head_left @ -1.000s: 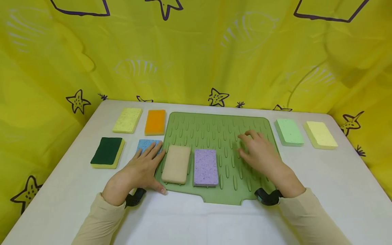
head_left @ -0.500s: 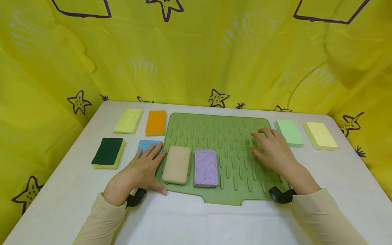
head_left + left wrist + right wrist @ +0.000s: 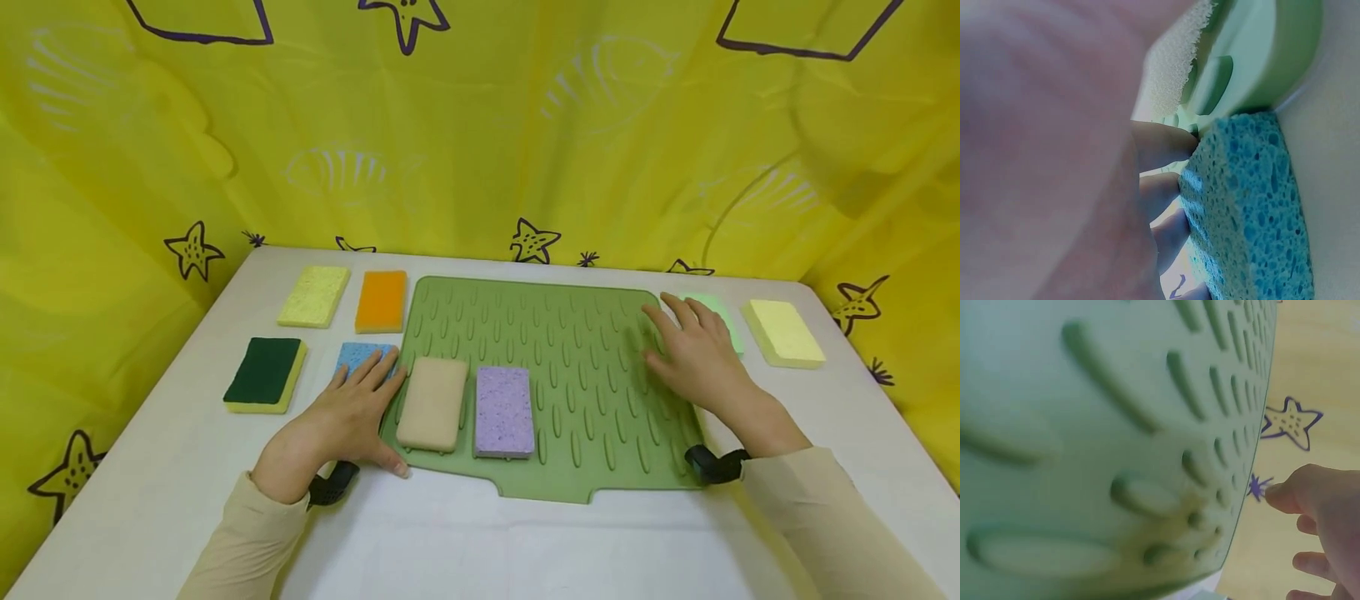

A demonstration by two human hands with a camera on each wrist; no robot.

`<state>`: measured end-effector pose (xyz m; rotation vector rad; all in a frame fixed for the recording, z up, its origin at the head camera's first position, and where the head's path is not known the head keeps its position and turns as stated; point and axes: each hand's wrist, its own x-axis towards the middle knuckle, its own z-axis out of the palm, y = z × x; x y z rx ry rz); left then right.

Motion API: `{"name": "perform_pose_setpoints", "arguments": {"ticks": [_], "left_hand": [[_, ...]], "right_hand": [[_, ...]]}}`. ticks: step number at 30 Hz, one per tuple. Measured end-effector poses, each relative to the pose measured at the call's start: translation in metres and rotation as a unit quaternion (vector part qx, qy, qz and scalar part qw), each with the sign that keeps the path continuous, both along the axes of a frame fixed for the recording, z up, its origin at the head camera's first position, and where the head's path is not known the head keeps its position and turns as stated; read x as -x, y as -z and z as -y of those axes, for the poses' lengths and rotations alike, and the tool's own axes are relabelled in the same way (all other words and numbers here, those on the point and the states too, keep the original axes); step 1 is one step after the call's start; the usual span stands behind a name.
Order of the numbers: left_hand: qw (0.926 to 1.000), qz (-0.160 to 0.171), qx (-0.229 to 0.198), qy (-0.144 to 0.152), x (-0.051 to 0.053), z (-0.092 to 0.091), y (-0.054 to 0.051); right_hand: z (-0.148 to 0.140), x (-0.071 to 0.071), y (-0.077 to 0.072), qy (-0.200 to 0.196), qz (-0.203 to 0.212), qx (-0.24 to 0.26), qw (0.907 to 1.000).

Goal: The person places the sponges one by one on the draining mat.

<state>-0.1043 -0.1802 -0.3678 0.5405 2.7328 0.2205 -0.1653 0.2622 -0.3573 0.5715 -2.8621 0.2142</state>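
Note:
My left hand [image 3: 356,417] lies with spread fingers over a blue sponge [image 3: 356,356], its fingertips touching the top in the left wrist view; the thumb reaches past the near left corner of a green ridged mat [image 3: 585,450]. On that mat sit a beige sponge [image 3: 432,404] and a speckled purple sponge [image 3: 504,412], side by side. Above the mat's right edge hovers my right hand [image 3: 701,358], fingers loosely bent and holding nothing. It partly covers a mint green sponge [image 3: 723,317] in the head view.
At the left are a pale yellow sponge [image 3: 315,297], an orange sponge [image 3: 381,302] and a dark green-topped scouring sponge [image 3: 264,372]. A cream-yellow sponge [image 3: 784,333] lies far right. A yellow patterned curtain [image 3: 480,150] hangs behind the white table [image 3: 450,550].
My right hand has moved to the right, from over the mat's right half to its right edge, and now partly hides the mint green sponge. The left hand has stayed in place.

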Motion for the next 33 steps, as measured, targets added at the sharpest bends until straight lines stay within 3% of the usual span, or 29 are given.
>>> {"name": "perform_pose_setpoints", "arguments": {"ticks": [4, 11, 19, 33], "left_hand": [[1.0, 0.004, 0.003, -0.002, -0.001, 0.001, 0.0], [1.0, -0.008, 0.0, 0.003, 0.0, 0.001, -0.002], [1.0, -0.002, 0.005, -0.002, 0.0, 0.002, -0.001], [1.0, 0.003, 0.003, -0.003, 0.0, 0.0, -0.002]], "right_hand": [[-0.007, 0.004, 0.001, 0.022, 0.037, -0.006, 0.9991], [-0.023, 0.012, 0.008, 0.054, 0.066, -0.009, 0.9963], [-0.033, 0.023, 0.014, 0.056, 0.096, -0.028, 0.9934], [-0.053, 0.038, 0.016, 0.078, 0.168, -0.004, 0.9827]]}}
